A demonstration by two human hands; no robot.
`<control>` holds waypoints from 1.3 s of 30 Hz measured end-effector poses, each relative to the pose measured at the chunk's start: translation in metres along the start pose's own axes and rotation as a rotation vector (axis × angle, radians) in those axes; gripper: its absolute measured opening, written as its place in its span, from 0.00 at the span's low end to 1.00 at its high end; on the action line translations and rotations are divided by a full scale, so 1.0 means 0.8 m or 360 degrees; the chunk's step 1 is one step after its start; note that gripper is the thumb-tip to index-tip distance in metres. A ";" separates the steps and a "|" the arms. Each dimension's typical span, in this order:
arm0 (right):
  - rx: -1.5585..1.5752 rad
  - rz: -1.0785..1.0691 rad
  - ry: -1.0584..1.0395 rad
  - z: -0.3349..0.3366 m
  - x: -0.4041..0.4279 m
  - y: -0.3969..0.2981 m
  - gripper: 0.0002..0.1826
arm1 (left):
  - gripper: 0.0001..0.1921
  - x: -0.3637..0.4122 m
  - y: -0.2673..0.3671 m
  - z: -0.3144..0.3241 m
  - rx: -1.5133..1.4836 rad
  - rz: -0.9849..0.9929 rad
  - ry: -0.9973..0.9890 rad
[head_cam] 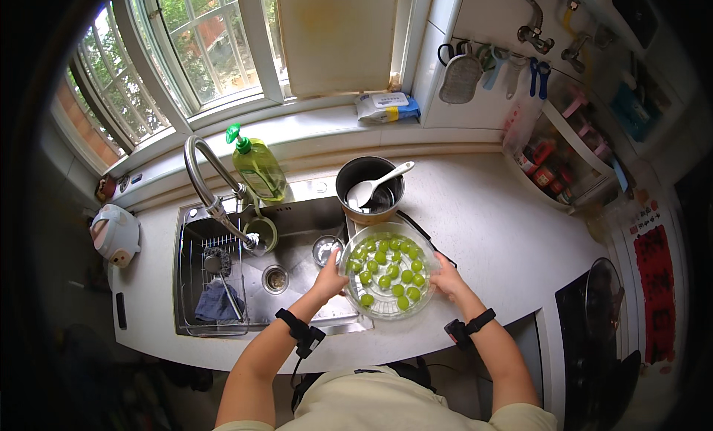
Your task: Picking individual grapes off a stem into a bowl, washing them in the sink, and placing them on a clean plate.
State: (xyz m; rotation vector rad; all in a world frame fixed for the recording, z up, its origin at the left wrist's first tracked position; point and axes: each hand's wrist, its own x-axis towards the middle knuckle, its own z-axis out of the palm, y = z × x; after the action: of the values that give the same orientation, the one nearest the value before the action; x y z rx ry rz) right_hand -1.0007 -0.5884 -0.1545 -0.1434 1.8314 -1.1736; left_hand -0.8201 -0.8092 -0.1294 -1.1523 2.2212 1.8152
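Note:
Between my two hands is a round clear bowl point(390, 313) with green grapes point(393, 271) spread through it, apparently in water. My left hand point(330, 280) grips its left rim, beside the sink's right edge, and my right hand point(447, 276) grips the right rim above the countertop. Whether the bowl's base touches the counter cannot be told. Just behind it stands a dark pot point(346, 177) with a white spoon point(365, 192) resting inside. A small metal bowl point(322, 251) sits in the sink close to my left hand.
The steel sink point(301, 219) on the left holds a wire rack point(192, 280) with a blue-grey cloth point(214, 304). A curved faucet point(195, 163) arches over it, near a green soap bottle point(259, 169). Wipes point(384, 109) lie on the sill. A black stove point(574, 330) is at right.

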 end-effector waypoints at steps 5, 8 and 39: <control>-0.1282 -0.0918 0.0548 -0.005 -0.009 -0.042 0.36 | 0.38 -0.013 0.053 -0.004 0.1272 0.1095 0.0088; -0.1314 -0.1001 -0.0191 0.010 -0.006 -0.061 0.37 | 0.42 0.011 0.060 0.010 0.1354 0.0984 -0.0386; -0.1876 -0.0921 0.0035 0.086 -0.016 -0.015 0.21 | 0.26 0.046 0.014 0.053 0.1895 0.1035 -0.0517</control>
State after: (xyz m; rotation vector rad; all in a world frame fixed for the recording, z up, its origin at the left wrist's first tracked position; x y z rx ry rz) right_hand -0.9470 -0.6333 -0.1451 -1.3852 2.3518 -0.2653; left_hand -0.8703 -0.7912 -0.1505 0.0887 2.8079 0.3420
